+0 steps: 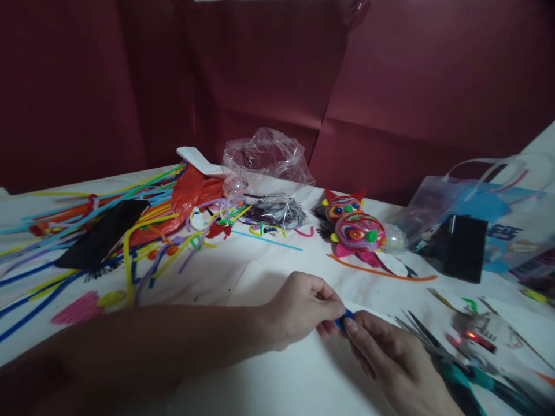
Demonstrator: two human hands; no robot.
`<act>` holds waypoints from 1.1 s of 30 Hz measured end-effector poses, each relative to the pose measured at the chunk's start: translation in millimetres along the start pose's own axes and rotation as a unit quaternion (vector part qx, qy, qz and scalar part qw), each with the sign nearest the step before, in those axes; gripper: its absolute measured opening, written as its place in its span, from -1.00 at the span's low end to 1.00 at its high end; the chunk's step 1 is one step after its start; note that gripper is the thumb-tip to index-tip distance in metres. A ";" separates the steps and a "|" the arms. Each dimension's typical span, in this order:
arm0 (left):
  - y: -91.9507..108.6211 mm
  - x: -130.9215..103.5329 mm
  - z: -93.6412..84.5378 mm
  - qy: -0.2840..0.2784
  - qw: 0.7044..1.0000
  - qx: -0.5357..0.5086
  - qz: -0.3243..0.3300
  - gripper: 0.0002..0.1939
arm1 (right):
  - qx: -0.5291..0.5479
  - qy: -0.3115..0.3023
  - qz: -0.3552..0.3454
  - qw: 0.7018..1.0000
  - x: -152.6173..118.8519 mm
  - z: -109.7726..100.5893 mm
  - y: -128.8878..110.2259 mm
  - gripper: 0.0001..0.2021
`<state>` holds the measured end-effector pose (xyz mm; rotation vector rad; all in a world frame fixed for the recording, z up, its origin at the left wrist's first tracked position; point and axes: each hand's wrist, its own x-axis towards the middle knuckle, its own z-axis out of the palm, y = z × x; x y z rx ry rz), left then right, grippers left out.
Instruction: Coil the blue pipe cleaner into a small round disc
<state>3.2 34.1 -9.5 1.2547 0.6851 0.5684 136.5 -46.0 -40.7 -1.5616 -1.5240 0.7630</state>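
Between my two hands, a small blue pipe cleaner piece [344, 318] is pinched in the fingers; its full shape is mostly hidden. My left hand [299, 306] closes on it from the left, thumb and fingertips together. From the right, my right hand [385, 352] grips the same piece with thumb and forefinger. Both hands are just above the white tabletop [255, 375]. Beyond them sits an owl-like figure of coiled pipe cleaners [355, 222], red and pink with round eyes. An orange pipe cleaner [381, 270] lies in front of it.
Green-handled scissors [459, 370] lie beside my right hand, near a device with a red light [481, 341]. Loose pipe cleaners [82, 225] and a black case [102, 237] cover the left. A clear plastic bag [269, 156] and a black phone-like slab [465, 248] stand farther back.
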 end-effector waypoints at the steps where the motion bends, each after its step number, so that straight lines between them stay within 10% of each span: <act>1: 0.0 -0.5 0.0 -0.004 1.000 -0.005 -0.004 -0.87 | -0.001 -0.004 -0.005 1.000 -0.6 0.1 0.5 -0.60; 10: -4.2 0.0 -2.8 -0.037 0.999 -0.004 -0.030 -0.79 | -0.097 -0.003 -0.098 0.990 2.5 -5.3 -6.4 -0.67; 26: -9.8 -3.4 0.9 -0.016 0.998 0.048 0.047 -0.89 | -0.028 -0.013 -0.019 0.999 5.2 -0.2 -5.3 -0.58; 29: -7.6 -0.8 -1.2 0.000 0.999 0.033 0.036 -0.86 | -0.072 -0.076 -0.011 0.994 8.8 -19.2 -19.3 -0.63; 33: -4.6 4.2 -3.0 0.029 0.999 -0.024 0.009 -0.85 | -0.163 0.103 -0.003 0.981 8.9 -85.3 -10.2 -0.65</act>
